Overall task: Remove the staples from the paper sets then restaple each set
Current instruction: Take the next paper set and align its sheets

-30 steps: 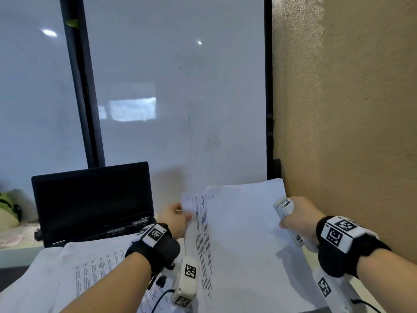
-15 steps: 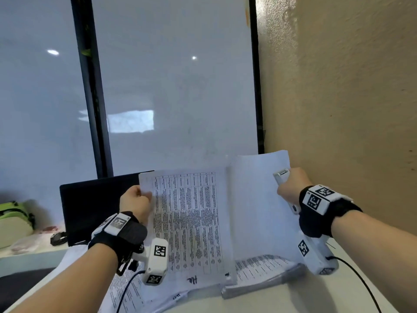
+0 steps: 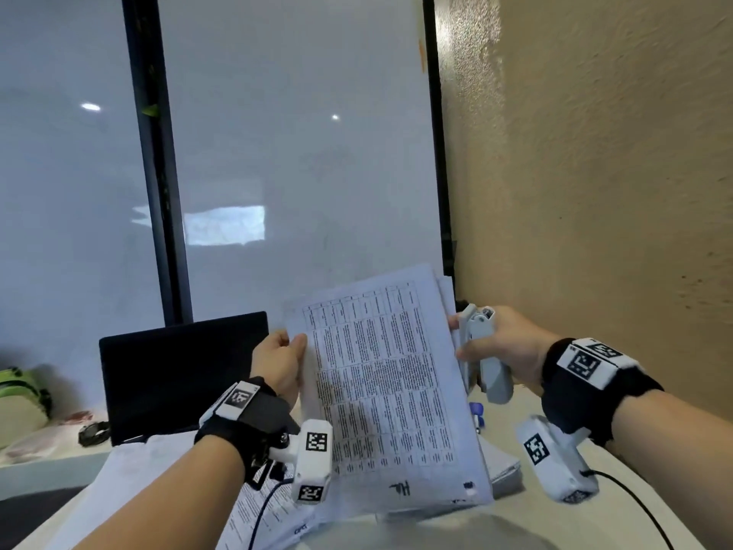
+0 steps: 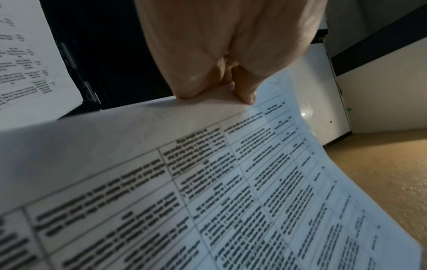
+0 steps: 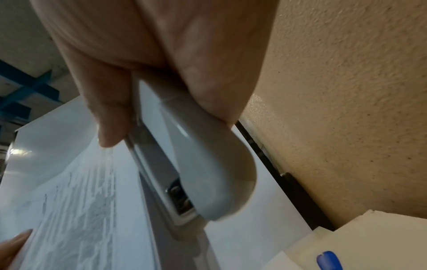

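Note:
A paper set (image 3: 388,383) printed with a table stands nearly upright above the desk, held between both hands. My left hand (image 3: 281,359) pinches its left edge, thumb on the printed face (image 4: 231,164). My right hand (image 3: 499,347) grips a grey stapler (image 3: 484,351) against the set's right edge, with fingertips touching the sheets. In the right wrist view the stapler (image 5: 208,173) lies beside the paper (image 5: 76,210), its metal mouth showing. No staple is visible in the sheets.
More printed sheets (image 3: 277,514) lie on the desk under the held set, with another stack (image 3: 503,466) at the right. A black laptop (image 3: 178,371) stands open behind the left hand. A tan wall (image 3: 595,192) closes the right side. A blue-capped thing (image 3: 477,414) lies near the wall.
Both hands lifted the paper set from lying flat to nearly upright, printed face toward me. The right hand with the stapler closed in on the set's right edge.

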Available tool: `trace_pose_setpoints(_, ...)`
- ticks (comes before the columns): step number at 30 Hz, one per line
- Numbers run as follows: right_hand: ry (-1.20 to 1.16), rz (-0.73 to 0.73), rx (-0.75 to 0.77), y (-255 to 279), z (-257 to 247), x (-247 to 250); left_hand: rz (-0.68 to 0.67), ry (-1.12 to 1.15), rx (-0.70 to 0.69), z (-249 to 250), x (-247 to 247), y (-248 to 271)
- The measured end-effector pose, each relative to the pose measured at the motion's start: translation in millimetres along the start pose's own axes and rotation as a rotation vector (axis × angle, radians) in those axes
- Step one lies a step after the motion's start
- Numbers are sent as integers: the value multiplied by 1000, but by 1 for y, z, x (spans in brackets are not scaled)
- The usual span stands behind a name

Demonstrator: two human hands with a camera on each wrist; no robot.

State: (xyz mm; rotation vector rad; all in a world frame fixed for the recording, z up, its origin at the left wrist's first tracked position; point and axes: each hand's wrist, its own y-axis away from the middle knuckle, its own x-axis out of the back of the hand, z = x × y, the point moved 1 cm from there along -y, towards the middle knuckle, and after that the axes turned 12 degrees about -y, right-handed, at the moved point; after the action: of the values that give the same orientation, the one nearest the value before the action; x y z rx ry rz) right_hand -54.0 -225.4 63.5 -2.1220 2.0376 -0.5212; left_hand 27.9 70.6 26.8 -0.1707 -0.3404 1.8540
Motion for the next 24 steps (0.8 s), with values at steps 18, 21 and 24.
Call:
trace_pose_setpoints(18, -28, 571, 144, 50, 52, -16, 149, -126, -252, -2, -53, 93)
trace_pose_setpoints(21, -19, 588, 191, 52, 47, -21, 74, -134, -212, 1, -45, 101)
trace_pose_setpoints(24, -22, 504, 154, 55, 49, -25, -8, -202, -176, -7, -33, 106)
